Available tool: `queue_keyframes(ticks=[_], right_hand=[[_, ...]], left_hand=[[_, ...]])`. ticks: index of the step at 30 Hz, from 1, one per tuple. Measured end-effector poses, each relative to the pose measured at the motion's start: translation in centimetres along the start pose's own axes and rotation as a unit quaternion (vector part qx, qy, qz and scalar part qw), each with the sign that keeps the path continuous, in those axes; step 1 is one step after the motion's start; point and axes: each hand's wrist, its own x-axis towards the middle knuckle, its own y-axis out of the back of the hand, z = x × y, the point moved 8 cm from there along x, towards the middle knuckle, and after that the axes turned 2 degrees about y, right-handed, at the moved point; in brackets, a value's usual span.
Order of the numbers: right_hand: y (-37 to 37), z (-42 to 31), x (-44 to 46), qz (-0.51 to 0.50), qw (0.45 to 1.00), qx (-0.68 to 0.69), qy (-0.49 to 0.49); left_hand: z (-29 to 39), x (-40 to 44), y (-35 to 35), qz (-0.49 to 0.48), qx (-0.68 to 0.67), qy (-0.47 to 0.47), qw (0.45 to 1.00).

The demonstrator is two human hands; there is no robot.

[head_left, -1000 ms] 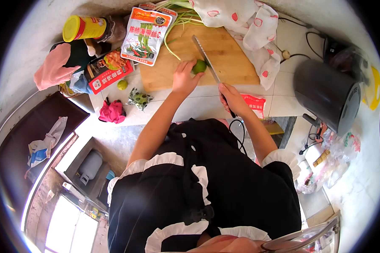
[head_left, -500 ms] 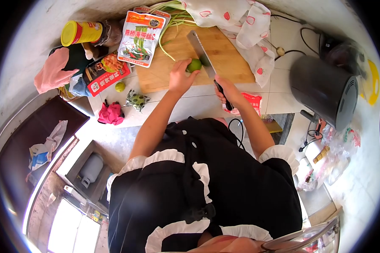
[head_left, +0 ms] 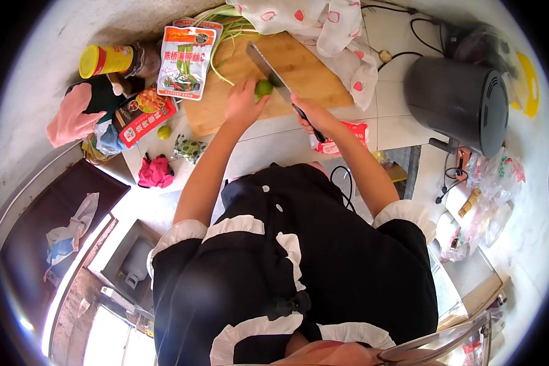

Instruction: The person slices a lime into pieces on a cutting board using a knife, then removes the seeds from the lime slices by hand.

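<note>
A green lime (head_left: 263, 89) is on the wooden cutting board (head_left: 314, 76), gripped by the fingers of my left hand (head_left: 243, 102). My right hand (head_left: 314, 114) is closed around the black handle of a kitchen knife (head_left: 266, 67). The broad blade points up and to the left, just to the right of the lime. Whether its edge touches the lime I cannot tell. Long green stalks (head_left: 235, 25) lie along the board's far left edge, beside a white and orange food packet (head_left: 186, 64).
On the left are a yellow-lidded can (head_left: 105, 61), a red box (head_left: 143, 116), a second small lime (head_left: 164, 132), a patterned pouch (head_left: 189, 148) and a pink bundle (head_left: 155, 171). Strawberry-print cloth (head_left: 344, 30) covers the board's far right corner. A black appliance (head_left: 454, 104) stands right.
The whole view has shifted, so the board, hands and packets appear further left. My left hand still has the lime and my right hand the knife, with the blade beside the lime.
</note>
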Motion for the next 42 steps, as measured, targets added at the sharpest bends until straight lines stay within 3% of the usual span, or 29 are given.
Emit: queue_keyframes(ticks=[3,6,12,21,27,32,38,42], right_hand=[[0.0,-0.3,0.4,0.012,0.999,-0.042,0.024],[-0.3,-0.7,0.1,0.039,0.995,-0.079,0.047],[-0.8,-0.9,-1.0,0.006,0.994,-0.1,0.051],[-0.9,-1.1,-1.0,0.0,0.997,-0.076,0.006],[-0.9,-1.6,0.3,-0.026,0.998,-0.063,-0.001],[-1.7,-3.0,1.7,-0.028,0.996,-0.079,-0.012],[-2.5,-5.0,3.1,0.02,0.987,-0.15,0.045],[-1.2,-2.6,2.1,-0.022,0.991,-0.127,0.038]], left_hand=[[1.4,0.3,-1.0,-0.05,0.218,0.006,0.975],[-0.2,0.4,-2.9,-0.208,0.204,0.162,0.943],[-2.5,-0.1,-3.3,-0.17,0.112,0.191,0.96],[-2.6,-0.6,-3.3,-0.083,0.136,0.098,0.982],[-2.4,-0.3,-3.1,-0.064,0.109,0.083,0.988],[-3.1,-0.5,-3.7,-0.105,0.123,0.111,0.981],[-3.1,-1.0,-4.4,-0.095,0.122,0.08,0.985],[-3.2,-0.7,-3.5,-0.091,0.14,0.078,0.983]])
